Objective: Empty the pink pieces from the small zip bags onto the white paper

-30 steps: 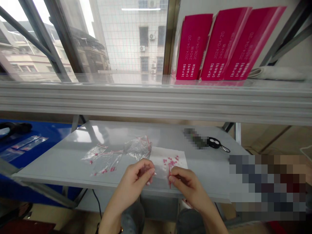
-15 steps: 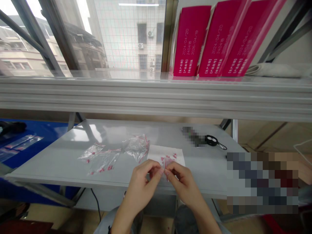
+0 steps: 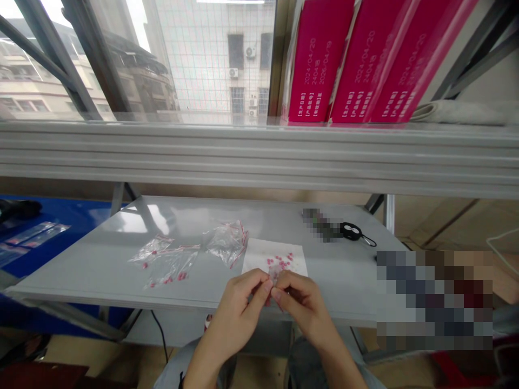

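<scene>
My left hand (image 3: 245, 300) and my right hand (image 3: 306, 302) meet at the front of the table, thumbs and forefingers pinched close together. Between them is a small clear zip bag (image 3: 274, 271), partly hidden by the fingers, with a bit of red edge showing below. Just beyond the fingertips lies a white sheet of paper (image 3: 257, 249) with several small pinkish-red pieces (image 3: 283, 263) scattered on it. Left of the paper rests a crumpled clear zip bag (image 3: 225, 244) with a red seal line. Farther left, flat clear bags (image 3: 178, 262) have several red pieces in or by them.
Keys with a black fob (image 3: 352, 231) lie at the back right of the grey table (image 3: 89, 270). A shelf edge (image 3: 243, 156) crosses above, carrying magenta boxes (image 3: 320, 65). On the left, a blue surface (image 3: 81, 213) holds more clear bags (image 3: 38, 233).
The small bag between my fingers has shifted; its upright red edge above the fingertips no longer shows, and more red pieces on the paper are visible. The view has tilted slightly.
</scene>
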Motion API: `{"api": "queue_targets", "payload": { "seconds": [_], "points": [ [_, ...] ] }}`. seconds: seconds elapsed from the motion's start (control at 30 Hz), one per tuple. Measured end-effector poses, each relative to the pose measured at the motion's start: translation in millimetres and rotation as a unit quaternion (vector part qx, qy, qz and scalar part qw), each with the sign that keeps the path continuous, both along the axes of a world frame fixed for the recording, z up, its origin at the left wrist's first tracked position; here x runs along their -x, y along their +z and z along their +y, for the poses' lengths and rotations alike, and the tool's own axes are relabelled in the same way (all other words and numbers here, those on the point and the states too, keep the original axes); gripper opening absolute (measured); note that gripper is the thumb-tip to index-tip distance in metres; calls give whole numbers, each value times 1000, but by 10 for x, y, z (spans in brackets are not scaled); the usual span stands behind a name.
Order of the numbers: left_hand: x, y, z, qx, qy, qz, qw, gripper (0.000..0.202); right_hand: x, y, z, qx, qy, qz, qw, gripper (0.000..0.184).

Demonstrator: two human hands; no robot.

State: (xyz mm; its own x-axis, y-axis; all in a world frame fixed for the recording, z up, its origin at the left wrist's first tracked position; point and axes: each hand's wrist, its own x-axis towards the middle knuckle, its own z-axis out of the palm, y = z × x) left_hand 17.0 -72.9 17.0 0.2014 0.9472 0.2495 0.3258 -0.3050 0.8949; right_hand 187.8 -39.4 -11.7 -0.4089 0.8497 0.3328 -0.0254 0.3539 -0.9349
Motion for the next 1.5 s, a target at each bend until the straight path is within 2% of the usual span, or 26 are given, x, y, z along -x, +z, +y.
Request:
{"api": "queue_targets", "payload": {
  "seconds": [0.13, 0.23, 0.33, 0.47, 0.67, 0.77, 0.87, 0.97, 1.07, 1.13, 1.2, 1.27, 1.33, 1.37, 1.43, 1.5],
  "points": [
    [-29, -5, -9, -38, 29, 41, 998, 30, 80, -57, -11, 38, -26, 32, 998, 36],
    [-54, -23, -22, -55, 45, 62, 996, 29, 136, -90, -16, 39, -53, 27, 997, 36],
    [-72, -36, -37, -62, 65, 91, 992, 28, 121, -98, -12, 10, -105, 6, 994, 35],
    [-76, -36, -35, -63, 68, 133, 987, 26, 48, -82, -5, -66, -172, -52, 982, 31],
    [-18, -46, 6, -57, 75, 136, 986, 25, 28, -89, -8, -181, -116, -108, 971, 13],
    [0, -50, 4, -62, 78, 130, 986, 24, 27, -76, -12, -234, -77, -135, 960, 20],
    [-16, -39, -16, -59, 70, 120, 989, 25, 36, -48, -32, -233, -68, -164, 956, 24],
    [-49, -14, -35, -56, 52, 97, 992, 26, 67, -35, -53, -211, -73, -180, 958, 23],
    [-60, 7, -42, -46, 39, 53, 997, 26, 96, -61, -33, -172, -107, -142, 969, 21],
    [-53, 6, -42, -17, 39, 29, 999, 33, 102, -100, 9, -105, -154, -75, 980, 19],
    [-56, -17, -37, 38, 14, 7, 999, 40, 99, -143, 58, 5, -192, 26, 981, 24],
    [-96, -68, -20, 104, -40, -24, 993, 41, 96, -171, 94, 120, -192, 133, 965, 34],
    [-182, -144, 15, 145, -81, -72, 983, 38, 97, -167, 103, 191, -168, 212, 944, 43],
    [-239, -186, 39, 149, -79, -106, 980, 37, 98, -151, 98, 209, -158, 239, 935, 45],
    [-359, -267, 91, 139, -36, -193, 971, 34, 104, -97, 72, 233, -149, 279, 920, 48],
    [-463, -326, 133, 131, 8, -306, 943, 30, 121, -36, 33, 258, -151, 299, 906, 48]
  ]
}}
